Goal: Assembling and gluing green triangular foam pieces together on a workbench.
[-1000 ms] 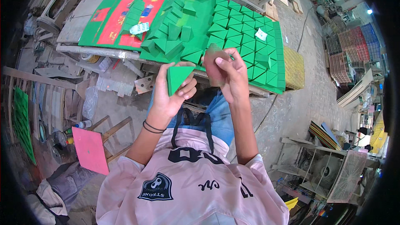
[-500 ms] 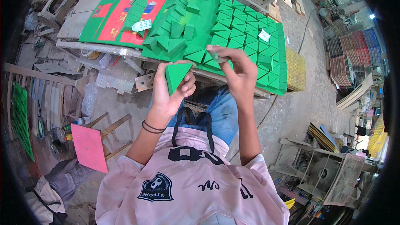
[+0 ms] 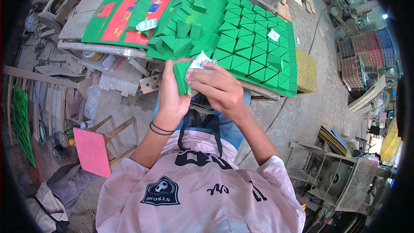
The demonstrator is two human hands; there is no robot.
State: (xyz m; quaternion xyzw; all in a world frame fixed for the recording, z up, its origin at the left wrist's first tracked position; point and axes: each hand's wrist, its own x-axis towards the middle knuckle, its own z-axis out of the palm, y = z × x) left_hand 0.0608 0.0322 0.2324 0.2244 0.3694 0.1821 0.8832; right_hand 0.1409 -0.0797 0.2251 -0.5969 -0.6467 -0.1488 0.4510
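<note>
My left hand [image 3: 171, 88] grips a green triangular block [image 3: 180, 77] in front of the table's near edge, holding it by its sides. Pressed against the block's upper face is a folded piece of white paper with blue print [image 3: 200, 60], pinched in my right hand [image 3: 217, 87]. My right fingers cover much of that face and part of the paper. Just beyond my hands, many like green blocks [image 3: 244, 47] stand in close rows on a green board, while others [image 3: 174, 45] lie loosely at its left.
A red and green panel [image 3: 129, 13] covers the table's left part, with another white printed piece [image 3: 146, 25] on it. One more white scrap [image 3: 273, 35] rests on the block rows. A pink board [image 3: 92, 152] stands at lower left; a caged fan [image 3: 340, 179] is at lower right.
My right hand has come down and left, bringing the paper from above the table edge onto the block. My left hand keeps its hold on the block, barely shifted.
</note>
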